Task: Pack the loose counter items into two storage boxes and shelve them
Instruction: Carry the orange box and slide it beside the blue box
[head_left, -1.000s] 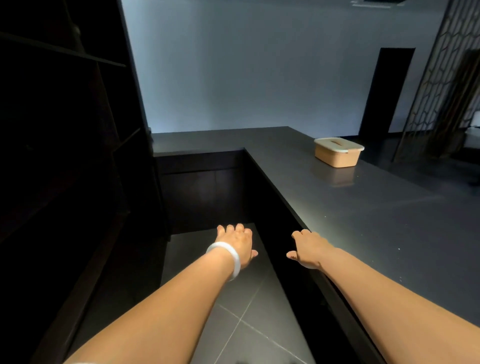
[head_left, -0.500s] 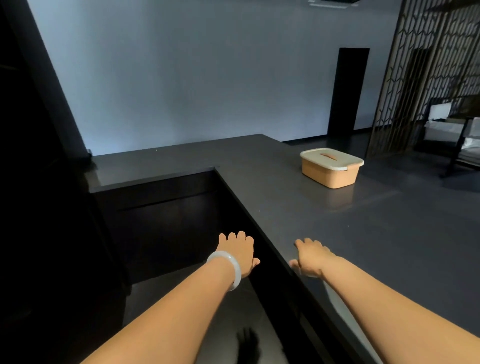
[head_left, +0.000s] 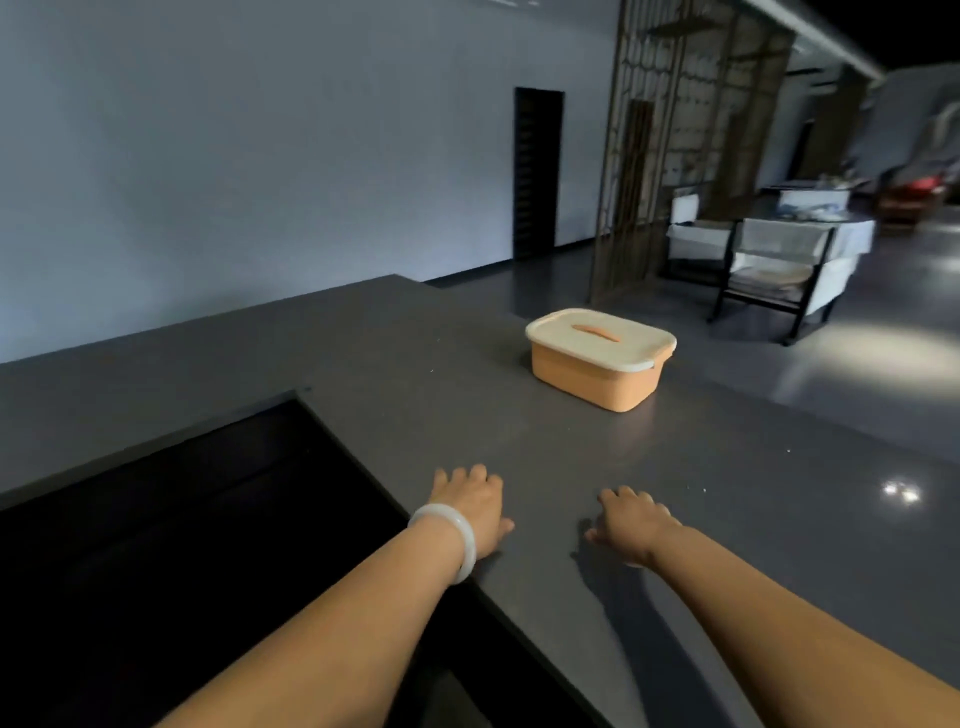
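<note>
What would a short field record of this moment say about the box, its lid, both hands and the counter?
left: left hand empty, fingers relaxed, white bracelet on the wrist
right: right hand empty, fingers relaxed, apart from the box
box: orange storage box on the dark counter, beyond both hands
lid: cream lid closed on the box
</note>
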